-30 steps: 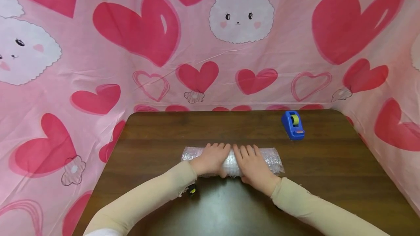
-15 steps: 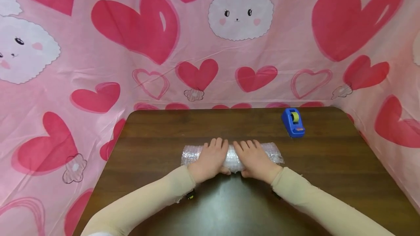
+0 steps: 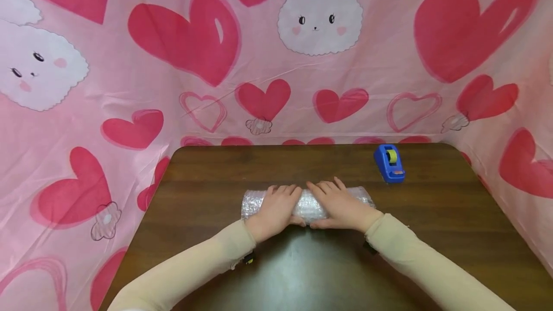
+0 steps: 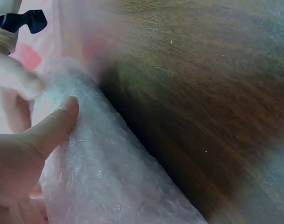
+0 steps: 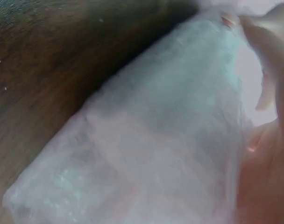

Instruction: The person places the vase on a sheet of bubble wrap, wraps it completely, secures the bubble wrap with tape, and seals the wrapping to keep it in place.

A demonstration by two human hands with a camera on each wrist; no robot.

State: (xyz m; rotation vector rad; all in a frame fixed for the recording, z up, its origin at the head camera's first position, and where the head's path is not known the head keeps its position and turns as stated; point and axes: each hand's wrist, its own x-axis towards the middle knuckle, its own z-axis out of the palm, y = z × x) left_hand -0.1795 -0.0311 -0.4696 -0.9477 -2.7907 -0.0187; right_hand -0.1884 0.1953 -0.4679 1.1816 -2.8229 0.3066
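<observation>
A roll of clear bubble wrap (image 3: 308, 207) lies crosswise on the brown table, in the middle of the head view. My left hand (image 3: 274, 212) holds it left of its middle, fingers over the top and thumb along the near side. Close beside it, my right hand (image 3: 343, 206) grips the roll right of the middle in the same manner. The left wrist view has my left thumb (image 4: 55, 123) pressed on the bubble wrap (image 4: 109, 172). In the right wrist view, the bubble wrap (image 5: 156, 107) fills the centre, with my right hand (image 5: 268, 163) along its side. The roll's inside is hidden.
A blue tape dispenser (image 3: 390, 163) with a yellow tape core stands at the back right of the wooden table (image 3: 207, 172). Behind the table hangs a pink cloth (image 3: 259, 37) with hearts and rabbits, which also runs along both sides.
The roll has shifted slightly away from me under both hands. My right hand has turned, its wrist moving farther forward and its thumb now stretched along the near side. The tape dispenser stays put.
</observation>
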